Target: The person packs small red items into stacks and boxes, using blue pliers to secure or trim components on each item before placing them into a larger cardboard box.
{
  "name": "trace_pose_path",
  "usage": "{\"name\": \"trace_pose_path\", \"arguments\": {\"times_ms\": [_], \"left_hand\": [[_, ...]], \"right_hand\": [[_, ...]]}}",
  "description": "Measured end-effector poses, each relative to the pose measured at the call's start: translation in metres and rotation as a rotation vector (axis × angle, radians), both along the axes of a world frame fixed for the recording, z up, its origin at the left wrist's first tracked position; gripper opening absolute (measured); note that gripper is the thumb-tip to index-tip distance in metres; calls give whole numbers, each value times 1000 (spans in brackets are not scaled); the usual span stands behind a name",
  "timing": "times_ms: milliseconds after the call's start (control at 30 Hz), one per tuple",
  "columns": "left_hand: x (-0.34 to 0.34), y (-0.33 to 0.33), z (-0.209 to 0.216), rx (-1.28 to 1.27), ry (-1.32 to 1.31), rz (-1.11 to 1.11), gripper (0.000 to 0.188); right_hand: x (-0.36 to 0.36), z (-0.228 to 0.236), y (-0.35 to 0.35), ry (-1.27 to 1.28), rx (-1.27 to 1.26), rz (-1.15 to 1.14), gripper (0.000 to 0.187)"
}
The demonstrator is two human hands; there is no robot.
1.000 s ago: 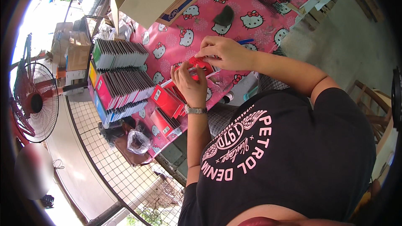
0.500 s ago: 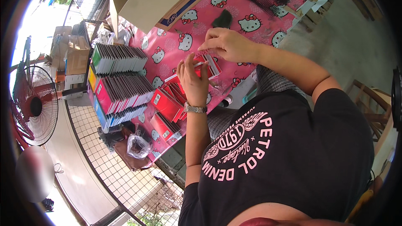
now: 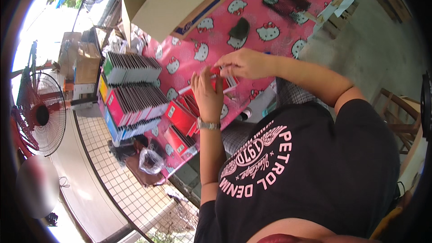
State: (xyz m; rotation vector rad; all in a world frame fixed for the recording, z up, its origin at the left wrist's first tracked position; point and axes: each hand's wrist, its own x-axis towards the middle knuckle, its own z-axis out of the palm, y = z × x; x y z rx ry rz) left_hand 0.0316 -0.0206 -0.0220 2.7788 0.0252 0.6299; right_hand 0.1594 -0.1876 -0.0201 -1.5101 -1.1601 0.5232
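My left hand [image 3: 209, 92], with a metal watch on its wrist, is over red notebooks near the table's front edge. Its fingers are raised and apart, the thumb close to a red cover. My right hand [image 3: 243, 64] comes in from the right, its fingertips pinched together just beyond my left fingers. Whatever thin thing they hold is too small to make out. Below the two hands lies a red notebook [image 3: 231, 82] with white page edges. Beside my left wrist stand more red spiral notebooks [image 3: 180, 113] in leaning rows.
Tall stacks of spiral notebooks [image 3: 137, 103] stand at the left. Farther back are an open cardboard box [image 3: 173, 4], a dark green piece [image 3: 240, 29] and a pile of black binding coils [image 3: 285, 3] on the pink patterned tablecloth [image 3: 202, 53]. A standing fan [image 3: 42, 114] is far left.
The view has shifted slightly, so the table things sit a little lower and to the right. My right fingers have come down a little closer to my left fingers.
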Motion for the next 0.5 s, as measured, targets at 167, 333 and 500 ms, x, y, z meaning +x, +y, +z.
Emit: {"name": "trace_pose_path", "arguments": {"times_ms": [167,333,500], "left_hand": [[-12,5,10,-65,53,-88,29],[-12,5,20,-90,123,-98,18],[-12,6,21,-106,134,-71,17]], "right_hand": [[1,6,-1,-372,-36,-41,25],[-1,1,9,-657,-18,-175,14],[-4,-2,5,-583,121,-181,17]]}}
